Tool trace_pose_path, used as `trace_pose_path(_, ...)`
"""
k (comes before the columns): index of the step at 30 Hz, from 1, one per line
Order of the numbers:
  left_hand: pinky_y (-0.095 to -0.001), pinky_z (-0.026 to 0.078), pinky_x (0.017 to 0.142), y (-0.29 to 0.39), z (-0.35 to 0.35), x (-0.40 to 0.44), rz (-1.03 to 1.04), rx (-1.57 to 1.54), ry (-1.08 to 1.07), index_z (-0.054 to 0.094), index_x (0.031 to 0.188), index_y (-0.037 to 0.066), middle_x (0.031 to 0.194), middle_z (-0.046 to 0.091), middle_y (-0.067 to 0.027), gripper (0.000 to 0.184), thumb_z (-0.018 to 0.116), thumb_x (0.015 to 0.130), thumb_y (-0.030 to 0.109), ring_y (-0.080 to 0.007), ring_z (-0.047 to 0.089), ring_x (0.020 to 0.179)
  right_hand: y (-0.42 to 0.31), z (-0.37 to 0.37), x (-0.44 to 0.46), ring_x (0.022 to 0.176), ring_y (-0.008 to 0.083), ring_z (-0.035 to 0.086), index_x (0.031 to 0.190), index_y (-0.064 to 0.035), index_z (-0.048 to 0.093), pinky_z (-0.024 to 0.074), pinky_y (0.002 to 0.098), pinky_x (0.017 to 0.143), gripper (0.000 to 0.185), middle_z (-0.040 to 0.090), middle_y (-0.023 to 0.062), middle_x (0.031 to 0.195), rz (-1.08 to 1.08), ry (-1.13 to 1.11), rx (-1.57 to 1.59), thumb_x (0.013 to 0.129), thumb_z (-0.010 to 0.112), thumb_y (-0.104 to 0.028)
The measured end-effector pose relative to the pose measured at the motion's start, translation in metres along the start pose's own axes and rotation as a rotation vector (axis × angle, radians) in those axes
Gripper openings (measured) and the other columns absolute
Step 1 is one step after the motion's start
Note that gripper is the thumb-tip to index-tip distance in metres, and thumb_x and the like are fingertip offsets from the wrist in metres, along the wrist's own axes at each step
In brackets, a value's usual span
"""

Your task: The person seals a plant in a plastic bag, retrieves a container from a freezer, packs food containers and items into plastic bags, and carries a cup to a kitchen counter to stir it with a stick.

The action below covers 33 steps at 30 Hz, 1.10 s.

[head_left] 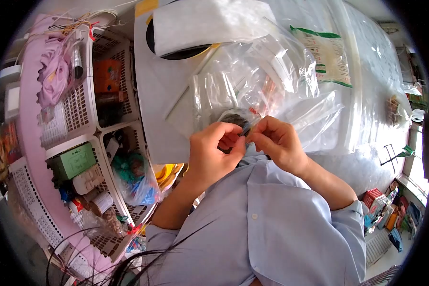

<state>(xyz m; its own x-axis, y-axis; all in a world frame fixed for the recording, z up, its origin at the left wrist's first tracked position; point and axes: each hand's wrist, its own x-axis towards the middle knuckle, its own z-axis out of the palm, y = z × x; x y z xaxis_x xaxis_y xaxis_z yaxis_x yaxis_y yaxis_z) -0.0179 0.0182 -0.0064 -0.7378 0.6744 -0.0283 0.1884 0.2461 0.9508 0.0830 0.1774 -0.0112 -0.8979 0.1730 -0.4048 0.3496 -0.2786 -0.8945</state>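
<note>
Close to my shirt front, at the table's near edge, both my hands are raised together with the fingers pinched. My left hand (217, 150) is closed on something small and dark that I cannot make out. Beside it, almost touching, my right hand (279, 140) is pinched too, and what it holds is too small to name. Just behind the fingertips lies a clear plastic bag (233, 114) with dark contents. More clear plastic bags (214, 93) are spread beyond it, one with red print showing through.
A white sheet (209, 24) covers a black round thing at the table's back. A green-and-white packet (324, 57) lies at the right. White baskets (76, 112) with a green box (77, 161) and bagged items stand at the left. Bottles and boxes (374, 202) sit at the lower right.
</note>
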Motion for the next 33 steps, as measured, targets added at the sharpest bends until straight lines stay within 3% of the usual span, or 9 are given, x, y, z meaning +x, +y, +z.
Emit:
trace_pose_path(12, -0.0267, 0.053, 0.060, -0.001, 0.005, 0.008, -0.021, 0.185, -0.010, 0.062, 0.091, 0.003, 0.081, 0.064, -0.0067, 0.020, 0.075, 0.076, 0.007, -0.0154, 0.065, 0.069, -0.004, -0.005, 0.001, 0.070, 0.0094, 0.047, 0.089, -0.0002, 0.055, 0.0417, 0.0278, 0.060, 0.006, 0.054, 0.0038, 0.078, -0.085, -0.106, -0.160, 0.089, 0.057, -0.006)
trace_pose_path(14, -0.0340, 0.050, 0.060, 0.000, 0.009, 0.010, 0.015, 0.269, 0.006, 0.058, 0.091, 0.006, 0.082, 0.060, -0.0066, 0.026, 0.075, 0.071, 0.006, -0.0229, 0.063, 0.070, -0.010, -0.003, -0.001, 0.069, 0.0103, 0.048, 0.088, 0.0006, 0.055, 0.0415, 0.0286, 0.059, 0.006, 0.054, 0.0050, 0.077, -0.128, -0.118, -0.218, 0.088, 0.057, -0.005)
trace_pose_path(16, -0.0365, 0.050, 0.060, -0.003, 0.013, 0.011, 0.019, 0.333, 0.021, 0.057, 0.090, 0.007, 0.083, 0.060, -0.0071, 0.025, 0.074, 0.072, 0.008, -0.0252, 0.063, 0.072, -0.024, 0.003, -0.004, 0.067, 0.0124, 0.049, 0.087, 0.0022, 0.056, 0.0429, 0.0297, 0.060, 0.006, 0.055, 0.0079, 0.076, -0.138, -0.134, -0.358, 0.086, 0.057, -0.004)
trace_pose_path(20, -0.0423, 0.048, 0.059, -0.007, 0.017, 0.014, -0.016, 0.494, 0.009, 0.055, 0.087, 0.009, 0.083, 0.061, -0.0087, 0.021, 0.071, 0.075, 0.011, -0.0310, 0.063, 0.072, -0.025, 0.005, -0.004, 0.067, 0.0140, 0.052, 0.090, 0.0024, 0.059, 0.0443, 0.0294, 0.061, 0.008, 0.058, 0.0089, 0.076, -0.125, -0.136, -0.350, 0.086, 0.059, -0.005)
trace_pose_path(24, -0.0411, 0.049, 0.059, -0.006, 0.009, 0.012, 0.013, 0.386, -0.029, 0.056, 0.088, 0.006, 0.083, 0.062, -0.0099, 0.020, 0.071, 0.074, 0.007, -0.0309, 0.064, 0.071, -0.014, 0.000, 0.000, 0.067, 0.0140, 0.055, 0.092, 0.0007, 0.062, 0.0456, 0.0277, 0.062, 0.009, 0.060, 0.0069, 0.080, -0.200, -0.077, -0.329, 0.084, 0.065, -0.002)
trace_pose_path(26, -0.0294, 0.054, 0.060, -0.001, 0.001, 0.009, -0.008, 0.220, -0.048, 0.062, 0.091, 0.000, 0.082, 0.067, -0.0103, 0.017, 0.071, 0.077, 0.001, -0.0191, 0.068, 0.069, -0.010, -0.006, 0.004, 0.067, 0.0136, 0.055, 0.092, -0.0001, 0.063, 0.0457, 0.0272, 0.061, 0.010, 0.060, 0.0060, 0.081, -0.251, -0.056, -0.332, 0.082, 0.067, 0.000)
trace_pose_path(29, -0.0282, 0.055, 0.062, 0.004, -0.004, 0.002, -0.037, 0.170, -0.061, 0.062, 0.094, -0.003, 0.083, 0.067, -0.0117, 0.018, 0.070, 0.078, -0.001, -0.0187, 0.069, 0.073, -0.009, -0.014, 0.008, 0.072, 0.0133, 0.056, 0.099, -0.0038, 0.063, 0.0466, 0.0265, 0.063, 0.026, 0.059, 0.0047, 0.086, -0.391, 0.062, -0.465, 0.076, 0.070, 0.007)
trace_pose_path(32, -0.0288, 0.055, 0.063, 0.005, -0.003, -0.005, 0.014, 0.094, -0.013, 0.062, 0.094, -0.003, 0.083, 0.067, -0.0113, 0.019, 0.071, 0.078, 0.001, -0.0192, 0.069, 0.073, -0.019, -0.012, 0.023, 0.077, 0.0168, 0.056, 0.100, -0.0033, 0.061, 0.0474, 0.0284, 0.065, 0.029, 0.058, 0.0056, 0.087, -0.557, 0.062, -0.505, 0.074, 0.071, 0.007)
trace_pose_path(33, -0.0288, 0.055, 0.063, 0.006, -0.004, -0.007, 0.014, 0.095, -0.015, 0.062, 0.094, -0.003, 0.083, 0.067, -0.0113, 0.019, 0.071, 0.078, 0.001, -0.0192, 0.069, 0.073, -0.022, -0.012, 0.027, 0.081, 0.0216, 0.057, 0.093, -0.0019, 0.061, 0.0477, 0.0314, 0.067, 0.023, 0.058, 0.0074, 0.088, -0.605, 0.016, -0.516, 0.073, 0.069, 0.008)
